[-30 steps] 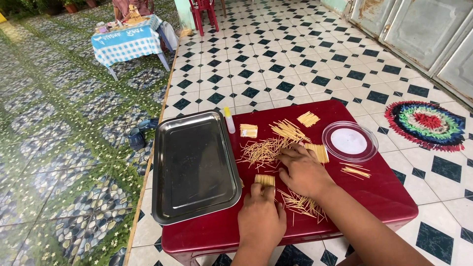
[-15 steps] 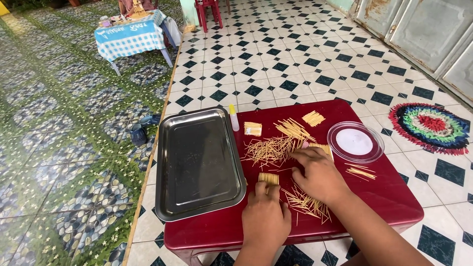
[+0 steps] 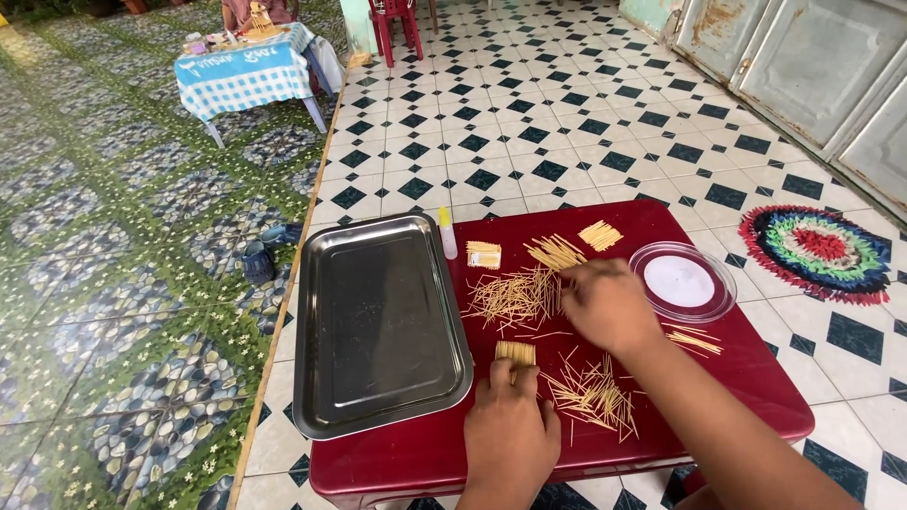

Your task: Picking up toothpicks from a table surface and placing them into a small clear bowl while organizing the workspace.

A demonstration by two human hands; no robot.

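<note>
Hands busy among thin sticks on the red table (image 3: 784, 397)

The left hand (image 3: 508, 436) presses its fingertips onto a small flat block of joined sticks (image 3: 515, 352), just right of the steel tray (image 3: 378, 326), pinning rather than gripping it. The right hand (image 3: 605, 304) has swung out from beside that block toward the loose heap of sticks (image 3: 515, 295), farther from the tray (it blurs, so I cannot tell whether its grip is closed on anything). That reads as fetching more sticks for the block, which has not moved. A scattered pile (image 3: 590, 392) lies right of the block; more finished blocks (image 3: 484, 254) and a small glue bottle (image 3: 447, 231) sit by the tray's far right corner, a clear round lid (image 3: 682, 281) well beyond.
</note>
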